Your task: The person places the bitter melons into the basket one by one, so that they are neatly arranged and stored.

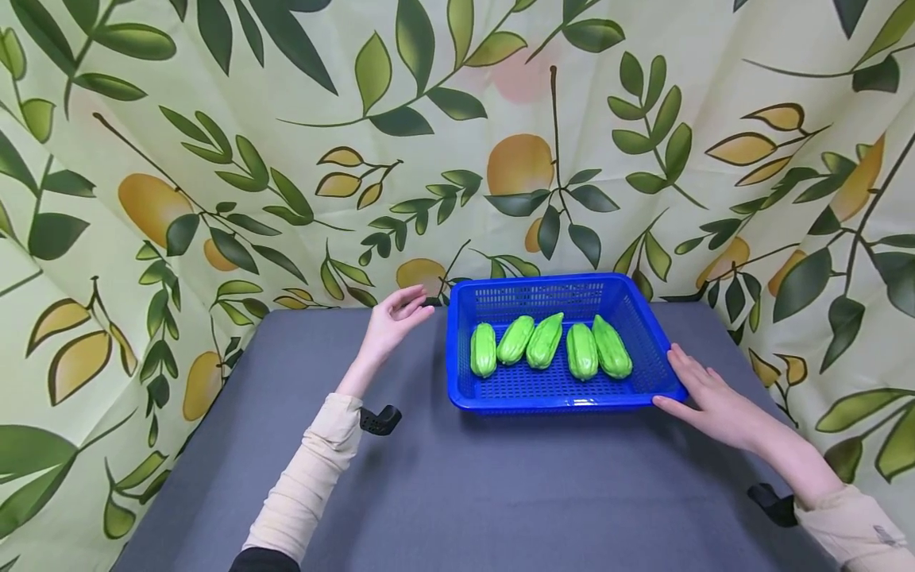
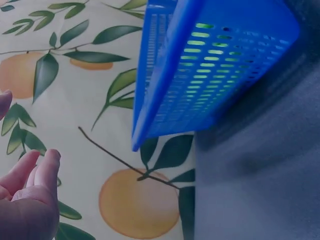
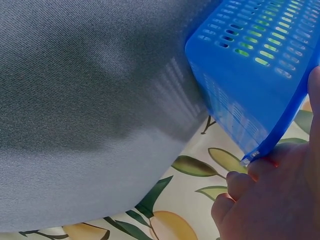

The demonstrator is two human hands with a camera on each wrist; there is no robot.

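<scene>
A blue plastic basket (image 1: 515,400) with slotted walls stands at the back of the table. Inside it lie several bright green, ridged gourds (image 1: 543,342), side by side with small gaps between some of them. My right hand (image 1: 715,405) touches the basket's front right corner, its fingers stretched along the right rim and its thumb at the front edge. In the right wrist view the fingers (image 3: 240,187) are against the outside of the rim. My left hand (image 1: 391,318) is held to the left of the basket, apart from it, with relaxed fingers and nothing in them.
A dark grey cloth covers the table (image 1: 536,485). Behind it and along both sides hangs a cream curtain (image 1: 443,206) printed with leaves and fruit. Each wrist bears a black mount, the left mount (image 1: 381,420) hanging below its sleeve.
</scene>
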